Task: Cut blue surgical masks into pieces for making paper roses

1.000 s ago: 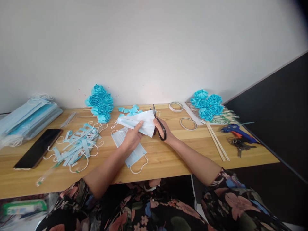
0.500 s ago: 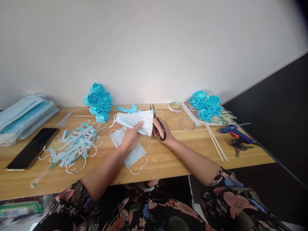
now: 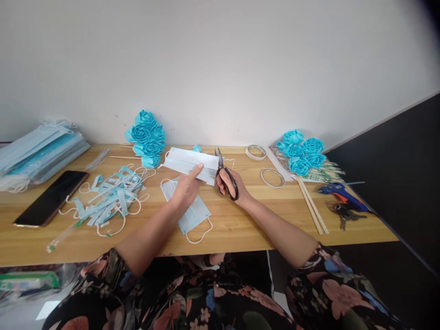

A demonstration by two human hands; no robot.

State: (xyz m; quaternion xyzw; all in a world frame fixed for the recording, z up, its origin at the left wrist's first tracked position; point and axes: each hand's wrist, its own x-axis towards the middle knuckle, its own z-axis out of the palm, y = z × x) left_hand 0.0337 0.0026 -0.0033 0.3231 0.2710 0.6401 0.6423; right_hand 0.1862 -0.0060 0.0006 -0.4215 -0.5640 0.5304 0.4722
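Between thumb and fingers, my left hand (image 3: pixel 188 185) grips a pale blue and white face mask (image 3: pixel 184 159), raised above the table. An ear loop shows at the mask's left end. My right hand (image 3: pixel 235 183) is wrapped around the black-handled scissors (image 3: pixel 231 185). Their blades point up beside the mask's right edge and look slightly parted. Below my left hand a second face mask (image 3: pixel 195 214) lies on the table with its loops spread. Behind the held mask, a little blue scrap (image 3: pixel 197 148) peeks out.
Cut strips and loops (image 3: pixel 115 197), a phone (image 3: pixel 51 198) and a mask stack (image 3: pixel 37 153) lie left. Blue paper-like roses (image 3: pixel 146 137) stand at the back; more roses (image 3: pixel 299 151) sit right, near tape rolls (image 3: pixel 272 178), sticks (image 3: pixel 312 206), a glue gun (image 3: pixel 343 195) and keys (image 3: pixel 343 213).
The held mask has turned and now lies flatter and more spread between my hands. Its right edge still meets the scissors. The whole view has shifted slightly.
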